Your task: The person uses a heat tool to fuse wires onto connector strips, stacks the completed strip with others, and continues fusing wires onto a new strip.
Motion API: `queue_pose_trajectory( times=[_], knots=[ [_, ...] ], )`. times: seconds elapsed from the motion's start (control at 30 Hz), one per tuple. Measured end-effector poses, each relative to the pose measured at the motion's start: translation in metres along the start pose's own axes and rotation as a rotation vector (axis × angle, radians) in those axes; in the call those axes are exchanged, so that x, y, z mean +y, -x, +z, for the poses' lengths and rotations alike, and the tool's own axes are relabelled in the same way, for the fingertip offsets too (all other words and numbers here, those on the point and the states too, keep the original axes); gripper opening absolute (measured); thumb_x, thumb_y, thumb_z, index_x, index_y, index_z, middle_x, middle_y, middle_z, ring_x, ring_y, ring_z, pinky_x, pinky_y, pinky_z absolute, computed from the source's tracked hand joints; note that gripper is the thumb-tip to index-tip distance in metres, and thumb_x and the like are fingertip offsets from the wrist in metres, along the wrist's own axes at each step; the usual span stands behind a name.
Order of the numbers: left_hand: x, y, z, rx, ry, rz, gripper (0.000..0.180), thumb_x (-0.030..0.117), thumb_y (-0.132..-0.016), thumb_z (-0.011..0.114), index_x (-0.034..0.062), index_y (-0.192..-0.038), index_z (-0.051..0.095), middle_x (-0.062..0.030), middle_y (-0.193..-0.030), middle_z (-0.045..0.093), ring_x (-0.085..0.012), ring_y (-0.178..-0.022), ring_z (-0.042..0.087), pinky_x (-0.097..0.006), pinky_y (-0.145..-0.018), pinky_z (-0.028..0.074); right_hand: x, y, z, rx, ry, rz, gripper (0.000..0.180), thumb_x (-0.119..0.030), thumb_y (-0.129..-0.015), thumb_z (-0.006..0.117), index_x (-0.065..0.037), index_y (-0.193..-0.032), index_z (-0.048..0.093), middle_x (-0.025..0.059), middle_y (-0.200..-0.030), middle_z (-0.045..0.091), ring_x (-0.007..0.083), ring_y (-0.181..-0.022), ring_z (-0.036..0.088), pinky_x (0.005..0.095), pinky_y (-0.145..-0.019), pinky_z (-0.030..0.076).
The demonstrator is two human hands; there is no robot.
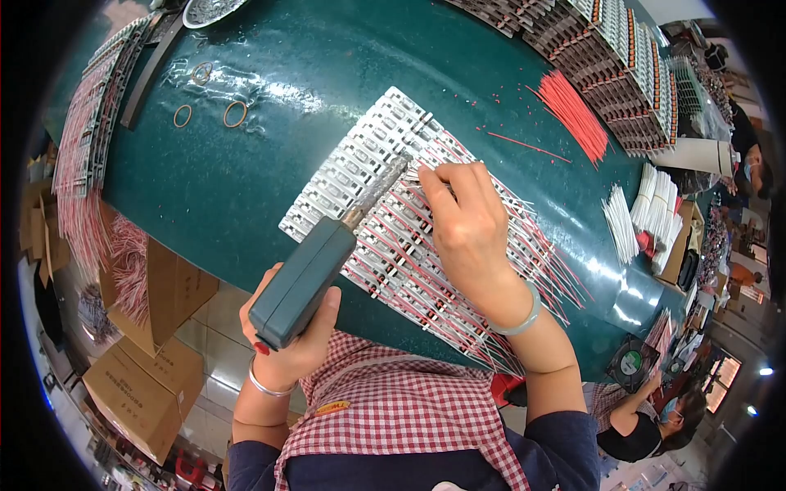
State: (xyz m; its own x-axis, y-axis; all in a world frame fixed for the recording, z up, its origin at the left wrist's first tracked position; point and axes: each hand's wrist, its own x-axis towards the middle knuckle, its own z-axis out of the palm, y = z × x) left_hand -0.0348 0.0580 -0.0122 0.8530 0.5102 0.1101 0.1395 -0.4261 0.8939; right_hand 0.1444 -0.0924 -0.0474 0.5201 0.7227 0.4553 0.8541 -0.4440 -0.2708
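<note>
My left hand (299,340) is wrapped round the dark green body of a soldering gun (307,274). Its greyish metal tip (381,192) reaches up and right onto a panel of small white boards (360,164) laid flat on the table. Red and white wires (409,270) stretch from the boards toward the lower right. Over the panel, just right of the tip, my right hand (471,217) is closed in a pinch, thumb and forefinger together near the tip's end. What the pinch holds is too small to make out.
The green tabletop (205,188) carries rubber bands (235,114), loose red wires (573,119) and bundles of white wires (655,204). Stacked panels (606,74) stand at the far right. Wired panels (94,123) hang over the left edge, near cardboard boxes (143,393). Another person (655,421) sits at lower right.
</note>
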Motion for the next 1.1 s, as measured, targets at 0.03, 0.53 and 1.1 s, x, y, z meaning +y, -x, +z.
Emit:
queue_pose_trajectory(
  times=[0.03,0.53,1.1],
  knots=[
    [0.000,0.001,0.000,0.026,0.002,0.007,0.022,-0.001,-0.075,0.075,-0.0028,-0.096,0.068,-0.0112,-0.086,0.067,-0.0191,-0.069,0.064,-0.026,-0.062,0.050,0.000,0.000,0.000,0.004,0.001,-0.001,0.030,0.004,-0.069,0.063,0.008,-0.099,0.064,0.0126,-0.087,0.055,0.0262,-0.079,0.055,0.0351,-0.065,0.049],
    [-0.003,0.013,-0.005,0.026,0.018,-0.041,0.023,-0.001,-0.075,0.075,-0.0039,-0.097,0.069,-0.0111,-0.090,0.068,-0.0179,-0.071,0.065,-0.026,-0.064,0.051,-0.010,0.006,0.001,0.028,-0.039,0.001,0.029,0.004,-0.070,0.064,0.007,-0.098,0.065,0.0116,-0.088,0.057,0.0256,-0.079,0.055,0.0342,-0.061,0.048],
    [0.000,0.013,-0.007,-0.034,-0.021,-0.078,0.021,-0.003,-0.076,0.074,-0.0031,-0.095,0.066,-0.0074,-0.082,0.064,-0.0138,-0.066,0.060,-0.025,-0.061,0.048,-0.013,0.003,0.000,0.006,0.011,-0.024,0.024,0.003,-0.071,0.065,0.007,-0.095,0.065,0.0116,-0.085,0.055,0.0250,-0.078,0.054,0.0330,-0.059,0.048]
  ],
)
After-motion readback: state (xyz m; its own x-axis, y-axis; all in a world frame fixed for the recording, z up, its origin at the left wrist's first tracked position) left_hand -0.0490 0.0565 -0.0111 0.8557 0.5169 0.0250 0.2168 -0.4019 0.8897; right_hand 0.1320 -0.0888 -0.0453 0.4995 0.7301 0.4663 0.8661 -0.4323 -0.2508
